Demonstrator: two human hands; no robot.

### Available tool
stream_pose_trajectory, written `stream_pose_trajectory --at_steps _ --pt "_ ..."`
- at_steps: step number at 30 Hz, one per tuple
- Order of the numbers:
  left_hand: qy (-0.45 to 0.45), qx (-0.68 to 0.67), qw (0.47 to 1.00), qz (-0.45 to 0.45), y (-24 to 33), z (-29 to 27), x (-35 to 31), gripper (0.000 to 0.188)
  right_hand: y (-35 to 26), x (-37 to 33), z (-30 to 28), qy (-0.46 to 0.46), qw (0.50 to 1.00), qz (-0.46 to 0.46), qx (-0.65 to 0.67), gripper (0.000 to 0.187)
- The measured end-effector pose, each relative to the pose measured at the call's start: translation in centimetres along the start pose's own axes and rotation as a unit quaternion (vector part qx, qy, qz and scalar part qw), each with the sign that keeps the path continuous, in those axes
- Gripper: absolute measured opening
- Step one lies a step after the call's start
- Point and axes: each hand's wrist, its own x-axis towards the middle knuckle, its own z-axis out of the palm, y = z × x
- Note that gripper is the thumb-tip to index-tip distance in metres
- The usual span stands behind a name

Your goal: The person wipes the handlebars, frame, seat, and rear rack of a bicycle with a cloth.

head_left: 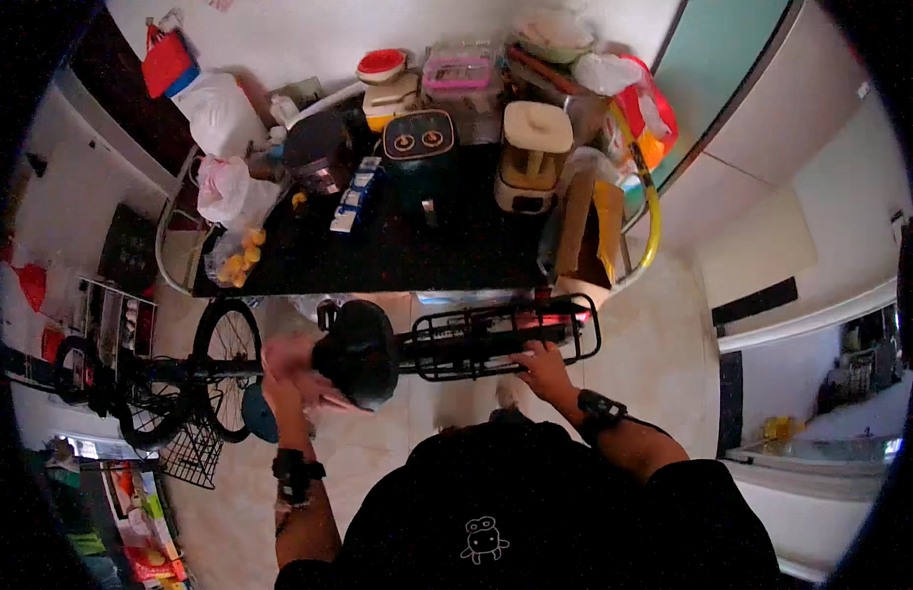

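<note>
A black bicycle stands crosswise before me, its front end to the left. My left hand (281, 389) is closed on a pink cloth (338, 396), pressed against the left side of the black saddle (363, 354); part of the cloth hangs below the saddle, slightly blurred. To the right of the saddle runs the black wire rear rack (456, 344). My right hand (547, 374) grips the near rail of this rack close to its right end, though the fingertips are partly hidden. Both wrists wear black strapped devices.
Behind the bicycle, a black-topped table (378, 261) carries a dark green air fryer (420, 167), a cream-lidded appliance (533, 157), bags and an open cardboard box (586, 231). A wire basket (189, 447) hangs at the bicycle's front. Pale tiled floor (663, 344) extends to the right.
</note>
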Motion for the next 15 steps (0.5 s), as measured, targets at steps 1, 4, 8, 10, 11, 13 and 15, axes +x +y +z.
stream_pose_trajectory --at_steps 1,4,8,10,11,13,15 --pt "-0.023 -0.193 0.976 -0.097 3.1 -1.0 1.3 0.028 0.2 -0.2 0.4 -0.013 0.998 0.042 -0.035 0.04" --pt "-0.084 0.247 0.965 -0.031 0.2 -0.8 3.5 0.032 -1.7 -0.5 -1.3 -0.022 0.993 0.096 -0.071 0.041" --pt "-0.078 0.093 0.993 -0.016 3.9 4.7 4.3 0.033 -2.7 -3.0 -1.9 -0.005 0.986 0.126 -0.107 0.05" --pt "-0.048 0.073 0.996 0.017 5.0 7.7 4.0 0.035 -2.9 -4.3 -2.1 -0.013 0.979 0.165 -0.119 0.054" --pt "-0.037 0.063 0.997 0.033 5.4 8.8 3.8 0.036 -3.2 -5.1 -2.1 -0.005 0.977 0.18 -0.115 0.057" --pt "-0.06 0.118 0.989 0.072 5.4 10.2 4.3 0.038 -3.9 -6.5 -2.3 0.0 0.974 0.199 -0.105 0.062" --pt "-0.079 0.241 0.938 0.235 0.9 11.7 6.3 0.041 -4.7 -7.6 -1.4 0.014 0.97 0.23 -0.071 0.062"
